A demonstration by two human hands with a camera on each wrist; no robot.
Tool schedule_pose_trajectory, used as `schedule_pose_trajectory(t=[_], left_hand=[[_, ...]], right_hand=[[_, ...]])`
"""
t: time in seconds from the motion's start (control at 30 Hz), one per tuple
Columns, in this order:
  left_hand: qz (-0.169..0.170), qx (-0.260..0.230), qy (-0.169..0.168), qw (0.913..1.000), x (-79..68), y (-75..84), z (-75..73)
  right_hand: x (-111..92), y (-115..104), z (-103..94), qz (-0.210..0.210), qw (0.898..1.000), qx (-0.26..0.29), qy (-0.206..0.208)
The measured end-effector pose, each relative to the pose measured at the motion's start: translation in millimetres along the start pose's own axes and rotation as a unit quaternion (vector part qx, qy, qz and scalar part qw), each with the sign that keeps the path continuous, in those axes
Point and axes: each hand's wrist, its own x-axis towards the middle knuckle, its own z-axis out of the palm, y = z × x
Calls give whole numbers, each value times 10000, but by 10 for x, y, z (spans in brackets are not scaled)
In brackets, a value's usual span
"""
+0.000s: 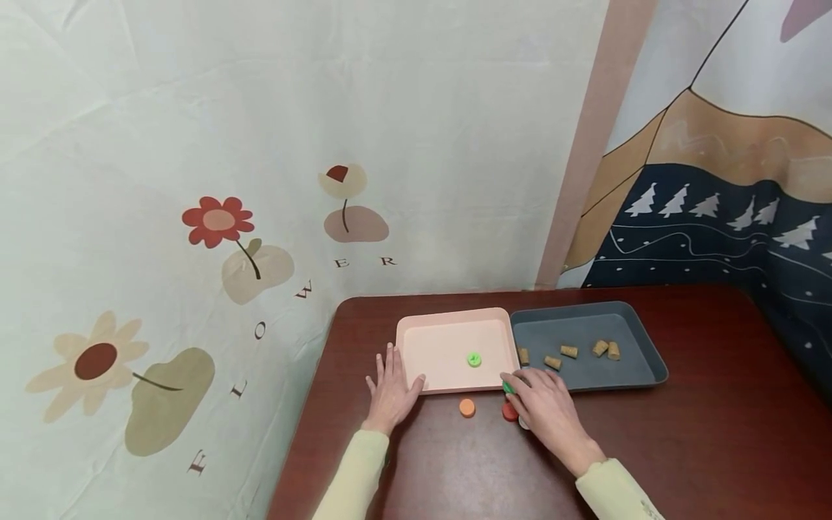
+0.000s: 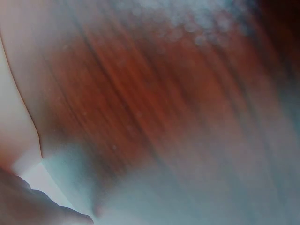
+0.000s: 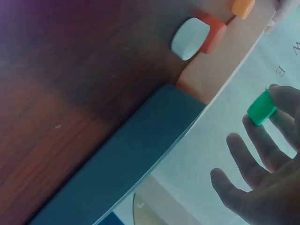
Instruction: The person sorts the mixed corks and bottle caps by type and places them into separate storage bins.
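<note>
My right hand (image 1: 549, 410) pinches a green bottle cap (image 3: 261, 108) between thumb and fingertips, over the front right corner of the pink tray (image 1: 429, 339). Its other fingers spread out apart from the cap. Below that hand, a red cap (image 1: 510, 411) and a white cap (image 3: 189, 39) lie close together on the table, the white one partly covered in the head view. A light green cap (image 1: 474, 359) lies inside the pink tray. With fingers extended, my left hand (image 1: 391, 390) rests at that tray's front left corner, holding nothing. An orange cap (image 1: 466, 408) lies before the tray.
Beside the pink tray stands a blue-grey tray (image 1: 585, 318) holding several corks (image 1: 568, 352). Both trays sit on a dark reddish-brown table (image 1: 455, 469). Behind it hangs a pale curtain (image 1: 455, 180) printed with flowers; another printed cloth (image 1: 715, 238) hangs at the right.
</note>
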Motion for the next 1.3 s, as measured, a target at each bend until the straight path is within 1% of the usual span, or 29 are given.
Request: schedule_pose_trajectory(t=[0.3, 0.53, 0.73, 0.93, 1.03, 1.17, 1.3], left_hand=[[-27, -19, -29, 10000, -11, -12, 16], [-48, 29, -50, 10000, -9, 0, 2], [-23, -9, 18, 10000, -16, 2, -2], [-25, -36, 9, 10000, -28, 6, -10], [-9, -48, 29, 10000, -25, 1, -6], [-15, -63, 38, 10000, -13, -6, 4], [-33, -60, 58, 10000, -5, -12, 13]], right_hand=[[262, -70, 137, -138, 9996, -10, 241], [428, -98, 268, -192, 9996, 7, 227], [541, -122, 359, -254, 9997, 3, 12], [610, -119, 412, -237, 9989, -20, -396], [640, -112, 439, -185, 9983, -170, -534], [667, -97, 478, -157, 9976, -369, -571], [686, -84, 503, -143, 9972, -444, -591]])
